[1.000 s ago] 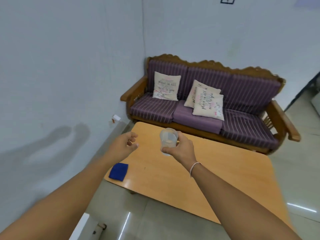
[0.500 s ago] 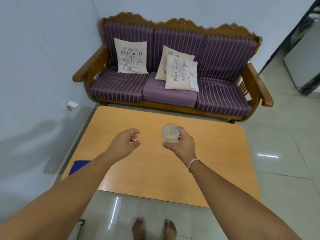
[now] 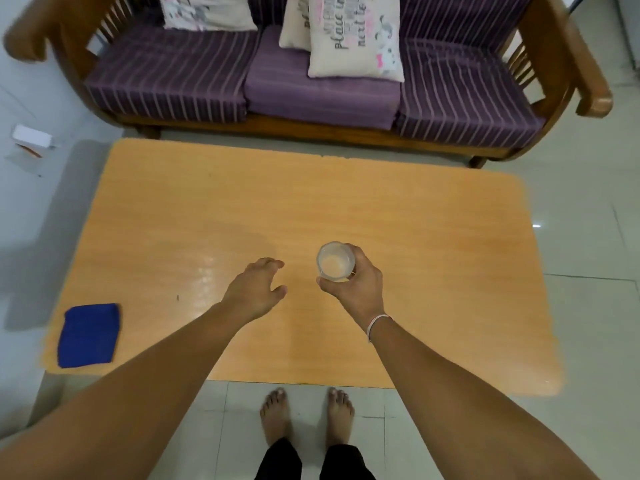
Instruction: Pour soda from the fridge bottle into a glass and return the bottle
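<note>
A pale tiled floor (image 3: 585,306) is seen from above, and most of the middle of the frame is filled by a low table (image 3: 415,220) with an orange wood-grain top, rounded corners and a glossy sheen near its centre; across the top of the frame a sofa (image 3: 166,74) with a carved brown wooden frame is set, its purple cushions ribbed with thin pale stripes; cream pillows (image 3: 356,39) printed with script are leaned against its back. A flat blue cloth (image 3: 88,336), roughly rectangular and matte, is laid on the table's lower left corner.

A small clear glass (image 3: 335,261), round and upright, is held just right of centre over the table; a pale liquid is seen inside; whether its base touches the top cannot be told. The right hand (image 3: 356,282) is wrapped around the glass from the right and below, fingers closed on its wall, with a thin light band (image 3: 377,323) worn at the wrist. The left hand (image 3: 258,289) is held just left of the glass, apart from it, palm down, fingers loosely curled and spread, gripping nothing. Both forearms are stretched in from the lower corners; bare feet (image 3: 306,414) are seen on the tiles at the bottom edge.
</note>
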